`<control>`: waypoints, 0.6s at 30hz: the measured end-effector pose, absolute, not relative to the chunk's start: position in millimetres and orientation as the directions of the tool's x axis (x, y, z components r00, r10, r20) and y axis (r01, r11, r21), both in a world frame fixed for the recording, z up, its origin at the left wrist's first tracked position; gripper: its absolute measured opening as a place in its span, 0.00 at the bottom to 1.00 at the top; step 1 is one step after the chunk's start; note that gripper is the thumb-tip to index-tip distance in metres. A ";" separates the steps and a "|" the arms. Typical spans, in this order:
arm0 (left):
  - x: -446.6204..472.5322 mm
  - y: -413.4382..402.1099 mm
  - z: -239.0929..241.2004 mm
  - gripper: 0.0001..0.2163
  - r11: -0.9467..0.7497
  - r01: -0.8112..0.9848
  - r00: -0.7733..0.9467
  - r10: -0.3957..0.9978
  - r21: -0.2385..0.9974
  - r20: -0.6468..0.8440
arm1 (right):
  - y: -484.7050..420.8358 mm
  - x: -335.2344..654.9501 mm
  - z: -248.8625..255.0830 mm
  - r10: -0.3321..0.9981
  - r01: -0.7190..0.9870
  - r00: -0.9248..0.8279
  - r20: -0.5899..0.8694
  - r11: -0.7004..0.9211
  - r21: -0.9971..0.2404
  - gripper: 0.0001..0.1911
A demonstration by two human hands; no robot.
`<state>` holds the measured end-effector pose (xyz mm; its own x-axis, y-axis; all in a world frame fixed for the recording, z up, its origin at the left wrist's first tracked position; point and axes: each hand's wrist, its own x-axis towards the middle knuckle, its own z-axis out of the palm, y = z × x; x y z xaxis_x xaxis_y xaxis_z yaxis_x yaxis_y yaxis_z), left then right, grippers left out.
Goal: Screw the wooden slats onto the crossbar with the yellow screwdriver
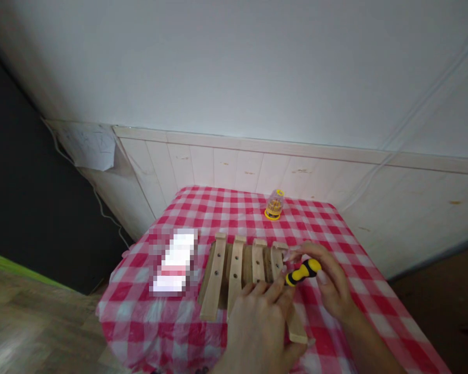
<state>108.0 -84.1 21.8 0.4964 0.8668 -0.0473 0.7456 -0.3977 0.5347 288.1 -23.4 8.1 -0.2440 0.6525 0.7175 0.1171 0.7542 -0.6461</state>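
Observation:
A wooden piece [215, 280], made of several pale slats screwed across a darker board, lies in front of me. My left hand [259, 317] rests over its right-hand slats, with the fingers bent round the wood and the thumb near the end of the rightmost slat [297, 332]. In my right hand [331, 280] is a screwdriver with a yellow and black handle [304, 271], held between thumb and fingers. The handle slants down left towards the rightmost slat, close to my left fingertips. Its tip is hidden by my hands. Dark screw heads show on the slats.
A clear, yellow-trimmed case of screwdriver bits [275, 205] stands at the back of the table. Left of the wood lies a bright, pixelated object [175, 262]. A red and white checked cloth [218, 205] covers the table, which stands against a panelled wall [226, 166].

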 end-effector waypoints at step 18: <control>111.8 -82.5 32.0 0.29 -0.368 0.778 0.493 0.860 0.509 -0.132 | -16.8 277.6 -1.9 0.657 0.147 -0.160 0.736 0.754 -0.641 0.14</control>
